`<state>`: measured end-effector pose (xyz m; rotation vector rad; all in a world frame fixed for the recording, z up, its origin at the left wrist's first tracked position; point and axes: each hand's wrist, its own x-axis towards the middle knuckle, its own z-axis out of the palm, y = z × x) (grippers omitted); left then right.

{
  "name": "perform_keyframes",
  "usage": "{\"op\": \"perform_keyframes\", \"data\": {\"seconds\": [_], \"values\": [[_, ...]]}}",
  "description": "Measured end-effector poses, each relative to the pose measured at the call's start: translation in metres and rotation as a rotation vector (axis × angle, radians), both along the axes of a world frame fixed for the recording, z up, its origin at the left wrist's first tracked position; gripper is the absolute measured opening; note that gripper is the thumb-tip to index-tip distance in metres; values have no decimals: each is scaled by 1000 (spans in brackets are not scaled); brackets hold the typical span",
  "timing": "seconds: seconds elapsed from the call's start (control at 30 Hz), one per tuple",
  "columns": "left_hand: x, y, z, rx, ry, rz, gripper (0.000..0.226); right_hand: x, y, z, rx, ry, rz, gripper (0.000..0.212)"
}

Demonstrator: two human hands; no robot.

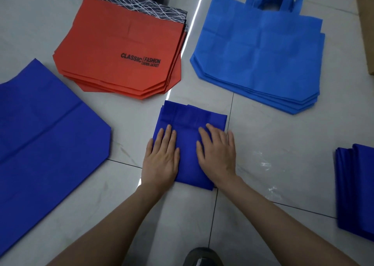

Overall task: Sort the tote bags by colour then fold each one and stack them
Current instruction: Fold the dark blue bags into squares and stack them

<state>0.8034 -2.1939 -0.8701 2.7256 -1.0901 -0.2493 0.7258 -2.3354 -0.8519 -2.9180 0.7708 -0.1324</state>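
A dark blue tote bag [187,124] lies folded into a small rectangle on the tiled floor in front of me. My left hand [162,156] presses flat on its left part, and my right hand [217,154] presses flat on its right part, fingers spread. A pile of unfolded dark blue bags [40,140] lies at the left. At the right edge sits a stack of folded dark blue bags [356,188]. A pile of red bags [121,53] with black lettering lies at the back left. A pile of light blue bags [259,51] lies at the back right.
The floor [273,154] is glossy pale tile with dark grout lines and a bright light streak. A brown cardboard edge [369,23] runs along the far right. A dark shoe tip [202,257] shows at the bottom centre.
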Motion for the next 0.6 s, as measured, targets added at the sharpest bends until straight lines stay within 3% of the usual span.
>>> {"op": "perform_keyframes", "data": {"seconds": [0.07,0.2,0.3,0.4,0.6], "values": [[3,2,0,20,-12,-25,54,22,-20,7,-51,-19,28,46],[22,9,2,29,-6,-168,54,46,-50,10,11,172,62,50],[41,9,9,26,-66,-295,54,31,-40,7,-1,125,-67,48],[34,-7,24,24,-158,-292,52,13,-22,1,53,163,-237,44],[-12,-32,13,24,24,-262,54,-2,-11,-9,-19,19,-325,50]]}}
